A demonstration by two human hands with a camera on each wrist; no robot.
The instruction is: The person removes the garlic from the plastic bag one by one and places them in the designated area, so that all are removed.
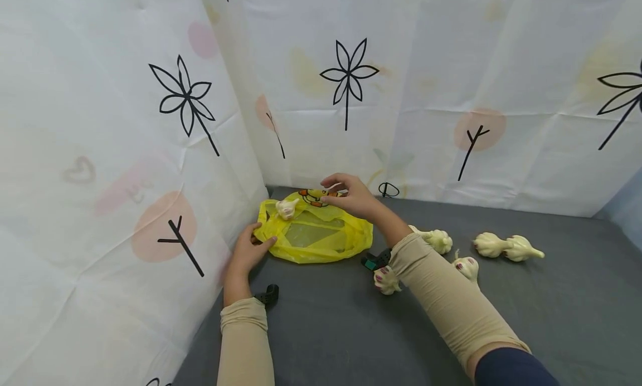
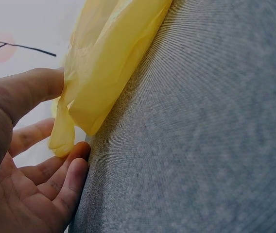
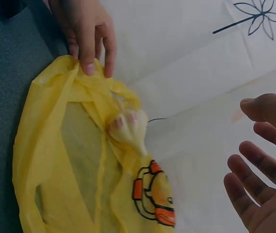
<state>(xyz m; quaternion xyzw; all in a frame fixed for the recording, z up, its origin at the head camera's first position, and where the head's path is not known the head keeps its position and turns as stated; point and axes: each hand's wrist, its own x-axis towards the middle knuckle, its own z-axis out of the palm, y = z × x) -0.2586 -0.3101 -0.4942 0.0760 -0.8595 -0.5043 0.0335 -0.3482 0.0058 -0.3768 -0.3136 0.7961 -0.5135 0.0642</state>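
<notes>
A yellow plastic bag [image 1: 306, 253] with an orange-and-black cartoon print lies spread at the far left of the grey table, its mouth facing up. At its left end, my left hand [image 1: 249, 251] holds the edge between thumb and fingers; the thin film passes between them in the left wrist view [image 2: 104, 73]. One garlic bulb [image 1: 286, 209] rests on the bag near its far left rim, and shows close up in the right wrist view [image 3: 128, 127]. Above the bag's far side hovers my right hand [image 1: 353, 198], fingers loosely bent, holding nothing.
Several more garlic bulbs lie right of the bag: one [image 1: 386, 280] beside my right wrist, another [image 1: 466, 267] past the forearm, a pair [image 1: 506, 247] farther right. Patterned white cloth walls [image 1: 411, 85] stand behind and to the left.
</notes>
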